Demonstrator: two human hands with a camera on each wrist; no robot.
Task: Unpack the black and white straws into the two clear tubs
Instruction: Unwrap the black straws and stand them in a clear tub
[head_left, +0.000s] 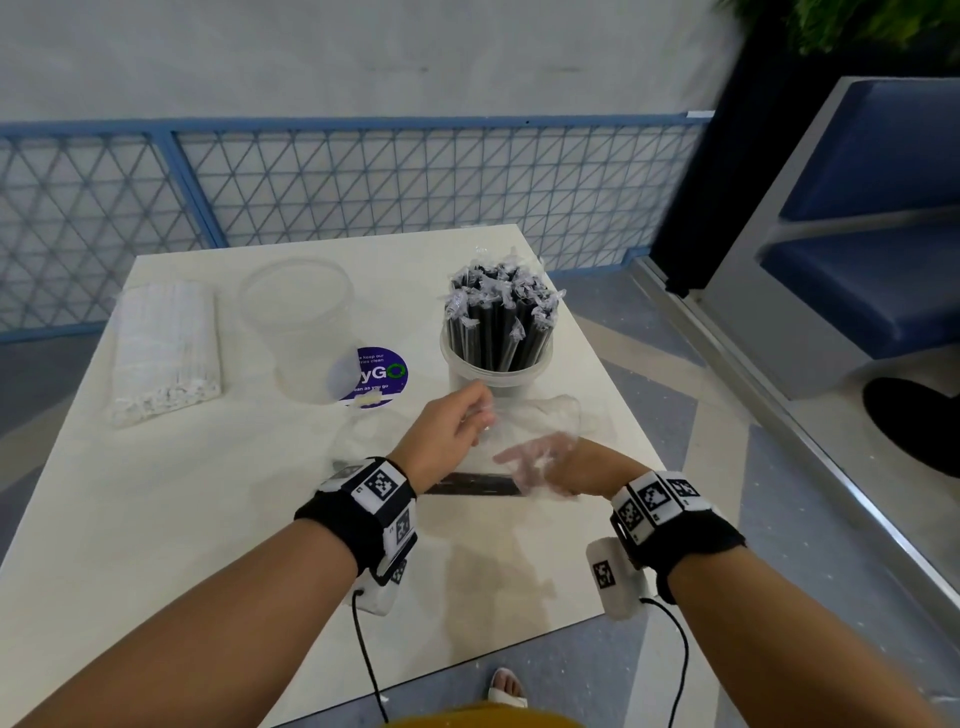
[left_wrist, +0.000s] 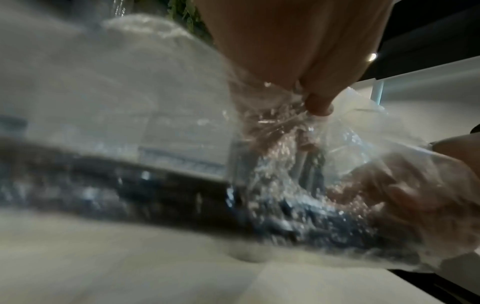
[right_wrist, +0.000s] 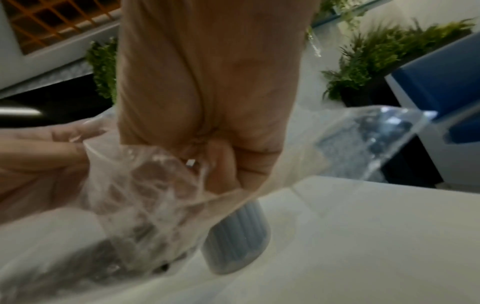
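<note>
Black straws (head_left: 496, 332) in clear wrappers stand in the right clear tub (head_left: 498, 376). The other clear tub (head_left: 298, 332) stands empty at mid-table. A pack of white straws (head_left: 166, 348) lies at the left. A clear plastic bag (head_left: 550, 415) lies in front of the filled tub, with a few black straws (head_left: 472, 486) left in it. My left hand (head_left: 480, 415) pinches the bag's mouth, and the pinching fingers (left_wrist: 317, 102) show in the left wrist view. My right hand (head_left: 514, 460) is inside the bag with loosely bent fingers (right_wrist: 161, 181) near the straws' ends. Blur hides whether they touch.
A round purple sticker (head_left: 379, 376) lies on the white table (head_left: 182, 519) between the tubs. The table's right edge runs close to my right wrist. A blue mesh railing (head_left: 363, 182) stands beyond the far edge. At the right are a blue bench (head_left: 872, 234) and potted plants (right_wrist: 376, 61).
</note>
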